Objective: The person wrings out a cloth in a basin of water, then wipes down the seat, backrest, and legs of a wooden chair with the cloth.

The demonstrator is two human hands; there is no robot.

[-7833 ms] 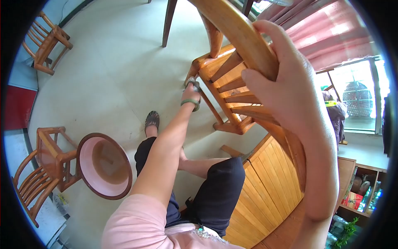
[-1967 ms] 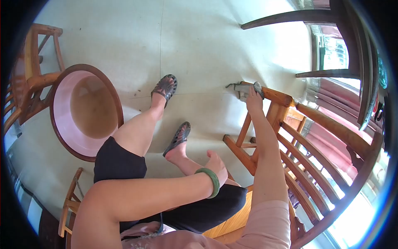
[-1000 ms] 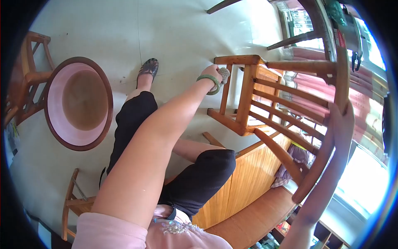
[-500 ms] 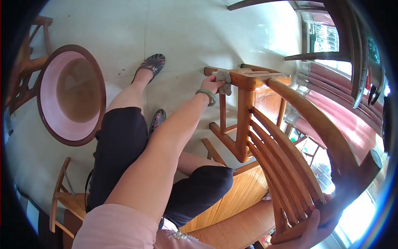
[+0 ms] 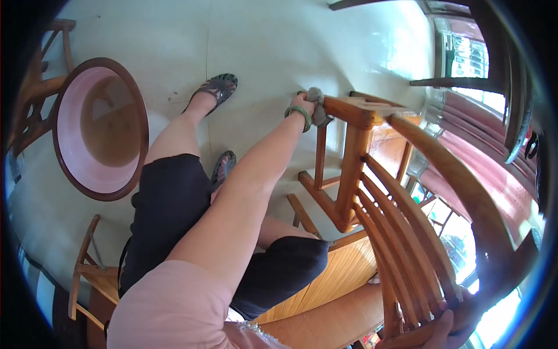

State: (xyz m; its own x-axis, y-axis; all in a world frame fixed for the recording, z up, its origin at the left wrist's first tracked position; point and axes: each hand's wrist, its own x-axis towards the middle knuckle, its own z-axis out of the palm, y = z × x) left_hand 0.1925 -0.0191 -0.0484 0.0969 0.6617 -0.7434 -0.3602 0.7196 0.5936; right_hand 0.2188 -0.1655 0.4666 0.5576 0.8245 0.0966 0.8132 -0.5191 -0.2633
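A wooden chair (image 5: 353, 168) with a slatted back stands tilted at the right, its back toward me. My left hand (image 5: 305, 104), with a green bangle on the wrist, is closed around a grey rag (image 5: 319, 110). The rag wraps one of the chair's wooden bars close to its far end, and the fingers are partly hidden behind it. At the lower right, my right hand (image 5: 445, 330) grips the top of the chair back around the ends of the slats. Part of that hand lies in shadow behind the wood.
A pink basin (image 5: 70, 134) with a brown rim holds murky water on the floor at the left. Other wooden furniture (image 5: 49, 87) stands behind it. A small folding chair (image 5: 84, 270) is at the lower left. Pink curtains (image 5: 471, 157) hang at the right.
My left hand has slid the rag a little toward the end of the chair's bar, and the rag is now bunched higher. My right hand stays on the chair back. The view has shifted slightly.
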